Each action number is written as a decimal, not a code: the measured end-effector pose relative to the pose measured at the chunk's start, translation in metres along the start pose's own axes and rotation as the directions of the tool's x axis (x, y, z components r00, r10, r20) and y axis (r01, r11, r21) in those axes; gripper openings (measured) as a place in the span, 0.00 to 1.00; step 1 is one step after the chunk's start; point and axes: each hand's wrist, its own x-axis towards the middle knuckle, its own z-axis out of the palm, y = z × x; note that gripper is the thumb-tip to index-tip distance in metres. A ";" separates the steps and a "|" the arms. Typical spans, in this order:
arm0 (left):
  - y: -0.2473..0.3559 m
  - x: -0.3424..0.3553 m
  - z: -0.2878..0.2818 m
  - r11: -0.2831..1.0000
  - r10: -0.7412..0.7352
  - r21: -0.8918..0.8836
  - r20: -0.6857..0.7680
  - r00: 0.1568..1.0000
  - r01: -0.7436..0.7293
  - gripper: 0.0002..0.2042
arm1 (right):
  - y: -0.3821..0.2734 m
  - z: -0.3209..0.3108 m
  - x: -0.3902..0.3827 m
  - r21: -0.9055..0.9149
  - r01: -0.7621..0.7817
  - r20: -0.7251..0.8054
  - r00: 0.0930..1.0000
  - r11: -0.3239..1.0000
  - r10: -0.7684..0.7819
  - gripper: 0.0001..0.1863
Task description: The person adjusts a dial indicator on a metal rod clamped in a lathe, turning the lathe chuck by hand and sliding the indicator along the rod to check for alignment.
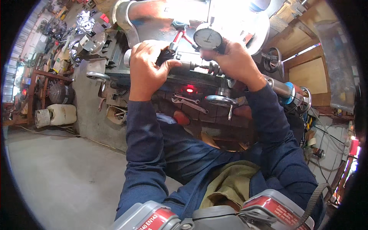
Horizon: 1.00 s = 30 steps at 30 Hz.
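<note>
A round dial indicator [207, 38] with a white face stands above the machine bed, and my right hand [239, 63] grips it at its right side and lower edge. A jointed indicator stand [178, 37] with reddish arms reaches toward it. My left hand [147, 63] is closed around the black lower part of this stand, its thumb stretched to the right. Just below both hands, a dark metal shaft with lobes [209, 68] lies across the lathe [153, 18]. Where the indicator's tip touches is hidden by my right hand.
Handwheels stick out at the lathe's front [221, 100], left [98, 76] and right [272, 59]. Wrenches [189, 102] lie below the bed, near a glowing red light [189, 91]. A white plastic container [63, 115] sits on the floor at left. Respirator cartridges [281, 209] fill the lower edge.
</note>
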 end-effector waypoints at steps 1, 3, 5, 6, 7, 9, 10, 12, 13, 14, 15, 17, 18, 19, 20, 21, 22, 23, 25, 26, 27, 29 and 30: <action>0.000 0.000 0.000 1.000 -0.001 0.005 0.001 1.000 0.001 0.24 | -0.004 -0.001 -0.001 0.005 -0.019 0.008 1.000 1.000 0.019 0.22; 0.000 0.000 -0.001 1.000 -0.005 0.010 0.005 1.000 0.005 0.24 | -0.006 -0.001 -0.001 0.022 -0.033 0.019 0.999 0.999 0.032 0.20; 0.000 -0.001 -0.002 1.000 -0.012 0.011 0.012 1.000 0.012 0.24 | -0.006 -0.001 0.000 0.048 -0.020 0.024 1.000 0.999 0.019 0.20; 0.001 0.000 -0.001 1.000 -0.011 0.009 0.010 1.000 0.011 0.24 | -0.002 0.000 0.001 0.009 -0.024 0.002 1.000 1.000 0.024 0.20; 0.001 0.000 0.000 1.000 -0.010 0.008 0.008 1.000 0.010 0.24 | 0.003 0.002 0.001 -0.030 -0.030 -0.019 0.999 0.999 0.029 0.19; 0.001 0.000 0.000 1.000 -0.012 0.007 0.007 1.000 0.012 0.24 | 0.008 0.002 0.003 -0.017 -0.001 -0.021 1.000 1.000 0.001 0.22; 0.000 -0.001 0.001 1.000 -0.016 0.007 0.008 1.000 0.016 0.24 | 0.009 0.002 0.004 0.034 0.032 -0.002 0.999 0.999 -0.032 0.25; -0.002 -0.002 0.002 1.000 -0.010 0.011 0.002 1.000 0.010 0.25 | 0.011 0.001 0.004 0.014 0.037 -0.009 0.999 0.999 -0.037 0.28; -0.003 -0.002 0.003 1.000 0.000 0.015 -0.006 1.000 0.000 0.25 | 0.012 0.000 0.004 -0.057 0.007 -0.034 0.999 0.998 -0.009 0.28; -0.004 -0.002 0.003 1.000 0.010 0.019 -0.014 1.000 -0.009 0.26 | 0.014 0.000 0.003 -0.127 -0.025 -0.061 0.998 0.992 0.017 0.28; -0.005 -0.003 0.003 1.000 0.014 0.025 -0.016 1.000 -0.014 0.26 | 0.011 -0.004 0.001 -0.119 -0.014 -0.035 0.999 0.993 0.010 0.28; -0.005 -0.003 0.003 0.999 0.022 0.037 -0.019 1.000 -0.021 0.27 | 0.008 -0.012 -0.002 -0.136 0.004 0.002 1.000 0.991 -0.004 0.29; -0.005 -0.004 0.003 0.999 0.027 0.039 -0.022 0.999 -0.026 0.27 | 0.009 -0.013 -0.002 -0.162 0.011 0.011 1.000 0.987 -0.009 0.29; -0.006 -0.004 0.004 0.999 0.031 0.041 -0.025 0.999 -0.030 0.27 | 0.009 -0.013 -0.002 -0.128 0.011 0.043 0.999 0.992 -0.005 0.29; -0.006 -0.004 0.004 0.998 0.035 0.044 -0.029 0.999 -0.034 0.27 | 0.006 -0.013 -0.002 -0.094 0.010 0.076 0.997 0.996 -0.003 0.29; -0.007 -0.004 0.004 0.998 0.038 0.047 -0.030 0.999 -0.037 0.27 | 0.003 -0.012 -0.001 -0.060 0.011 0.111 0.994 0.998 -0.004 0.28; -0.007 -0.005 0.003 0.998 0.041 0.051 -0.031 0.999 -0.039 0.27 | 0.002 -0.012 -0.001 -0.053 0.028 0.107 0.994 0.998 -0.022 0.28; -0.007 -0.005 0.003 0.998 0.043 0.055 -0.032 0.999 -0.041 0.27 | 0.003 -0.013 -0.001 -0.046 0.045 0.103 0.994 0.998 -0.040 0.27; -0.009 -0.006 0.004 0.997 0.045 0.058 -0.039 0.998 -0.043 0.27 | 0.001 -0.014 -0.001 -0.027 0.047 0.114 0.993 0.999 -0.043 0.27; -0.010 -0.007 0.004 0.997 0.047 0.059 -0.044 0.998 -0.044 0.27 | -0.001 -0.015 -0.003 -0.015 0.028 0.130 0.991 0.999 -0.026 0.26; -0.010 -0.006 0.005 0.997 0.054 0.059 -0.051 0.997 -0.051 0.27 | -0.002 -0.016 -0.003 -0.004 0.010 0.139 0.990 1.000 -0.009 0.26; -0.010 -0.007 0.006 0.998 0.048 0.046 -0.048 0.998 -0.046 0.27 | 0.010 -0.013 -0.001 -0.023 0.002 0.151 0.989 1.000 0.001 0.26; -0.010 -0.007 0.006 0.998 0.043 0.047 -0.047 0.998 -0.041 0.27 | 0.011 -0.012 -0.001 -0.009 0.041 0.138 0.990 0.999 -0.039 0.26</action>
